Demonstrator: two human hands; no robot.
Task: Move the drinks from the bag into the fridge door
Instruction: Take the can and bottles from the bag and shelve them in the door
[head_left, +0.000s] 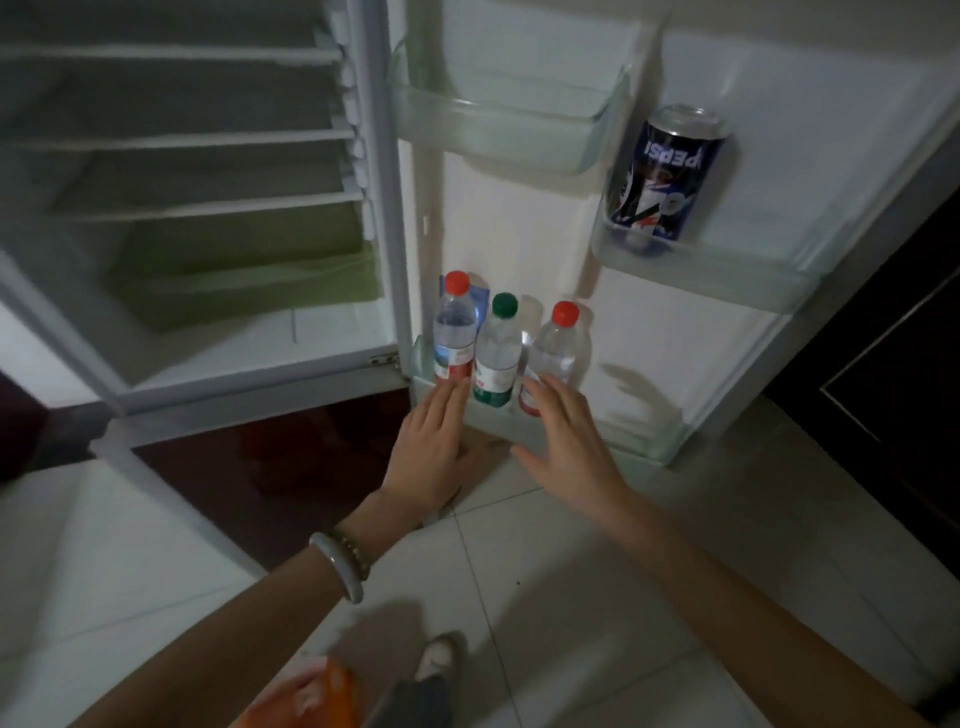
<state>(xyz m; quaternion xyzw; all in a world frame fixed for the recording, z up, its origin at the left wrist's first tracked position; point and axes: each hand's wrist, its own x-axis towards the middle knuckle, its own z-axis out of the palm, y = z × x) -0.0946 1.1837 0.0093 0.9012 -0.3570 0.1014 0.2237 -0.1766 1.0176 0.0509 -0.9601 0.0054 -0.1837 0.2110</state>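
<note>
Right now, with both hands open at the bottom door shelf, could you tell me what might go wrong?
1. The three bottles stand packed together: the green-capped bottle sits between two red-capped ones, so a nudge from the left hand or right hand could tip one.
2. The Pepsi can stands upside down at the end of the middle door shelf; swinging the door might topple it.
</note>
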